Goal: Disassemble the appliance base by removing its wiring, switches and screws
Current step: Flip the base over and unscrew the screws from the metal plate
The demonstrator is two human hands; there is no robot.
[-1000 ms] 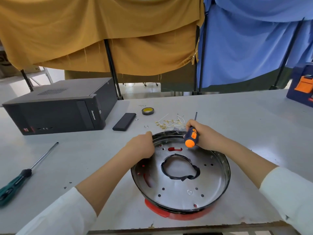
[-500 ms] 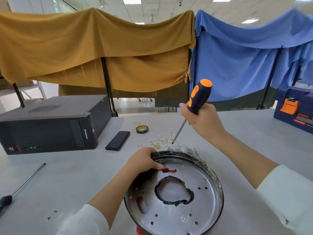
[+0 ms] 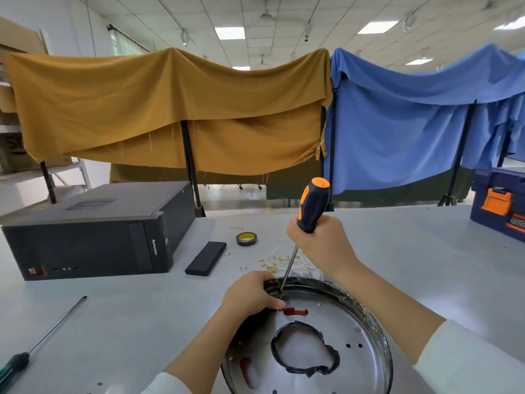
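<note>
Under both hands, low on the table (image 3: 426, 251): round metal appliance base (image 3: 335, 331), shiny inside, black-edged hole in the middle, red slot just beside the left thumb. Left hand (image 3: 251, 297) curled over the far-left rim, gripping it. Right hand (image 3: 321, 243) wrapped tight round the black-and-orange handle of a screwdriver (image 3: 308, 217), held steeply, handle up. Shaft running down past the left hand, tip set on the base floor just inside the rim, right beside the left fingers. Cannot tell what sits under the tip. Small screw head showing on the base floor, below the right forearm.

Just beyond the hands: scatter of thin wires with brass terminals (image 3: 279, 263). Beyond the left hand: roll of tape (image 3: 246, 239), flat on the table, a dark flat slab (image 3: 206, 258) next to it. Farther out to the left: black computer case (image 3: 93, 231) lying on its side. Near left of the left forearm: second screwdriver (image 3: 42, 339), long shaft, dark handle at the frame edge. Far right of the right hand: blue toolbox (image 3: 500, 203) with an orange latch.
</note>
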